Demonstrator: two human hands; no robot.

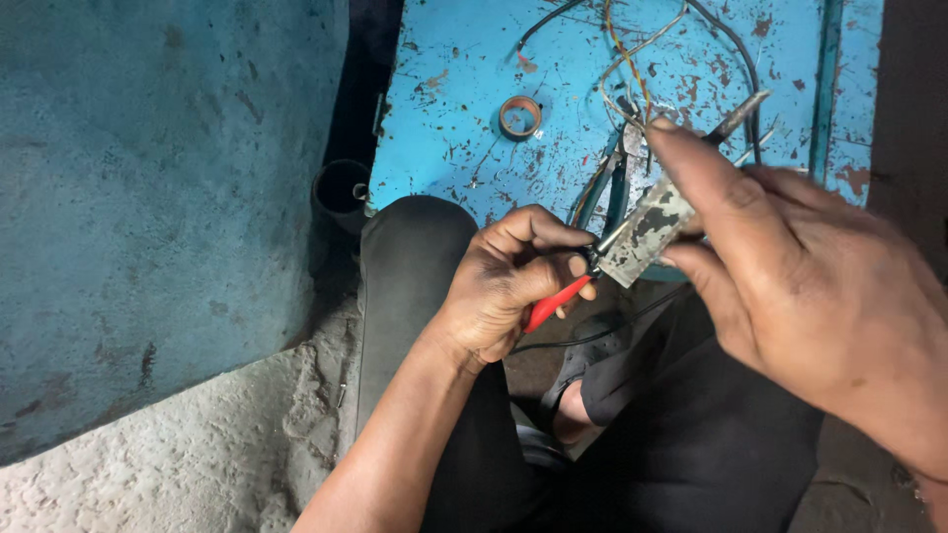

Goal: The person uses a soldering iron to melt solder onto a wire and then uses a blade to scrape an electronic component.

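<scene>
My left hand is closed around small red-handled pliers, whose dark tip meets a worn, grey metal part. My right hand pinches that metal part between thumb and fingers, with the index finger stretched along its top. A thin metal prong sticks out past my right fingertip. Both hands are held above my lap, over dark trousers.
A chipped blue metal panel lies ahead, with a roll of brown tape and several loose wires on it. A dark tube opening sits at the panel's left edge. A blue-grey wall and rough concrete floor are at left.
</scene>
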